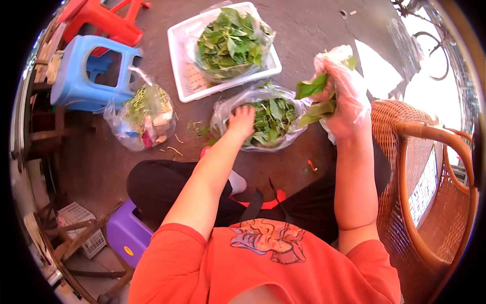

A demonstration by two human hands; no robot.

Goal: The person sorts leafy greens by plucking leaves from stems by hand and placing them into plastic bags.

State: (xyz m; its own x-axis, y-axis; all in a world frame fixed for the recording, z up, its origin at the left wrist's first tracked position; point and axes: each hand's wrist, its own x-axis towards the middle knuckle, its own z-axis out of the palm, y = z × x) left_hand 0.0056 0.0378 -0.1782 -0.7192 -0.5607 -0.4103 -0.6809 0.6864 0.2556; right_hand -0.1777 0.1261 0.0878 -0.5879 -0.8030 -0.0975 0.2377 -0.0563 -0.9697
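My left hand [242,122] reaches into the left side of an open clear plastic bag of green leaves [273,119] on the floor; its fingertips rest at the leaves, and whether they grip any is hard to tell. On the right, my right hand [347,101] is raised beside that bag, wrapped round a bunch of leaves [316,99] and a thin clear plastic bag [338,63]. Beyond them, a second bag heaped with green leaves [230,43] sits in a white plastic basket [190,92].
At the left lies a clear bag of stems and scraps [147,119], next to a blue stool [76,73]. A red stool [104,23] is behind it. A wicker chair [387,131] stands close on the right. A purple stool [126,233] is at lower left.
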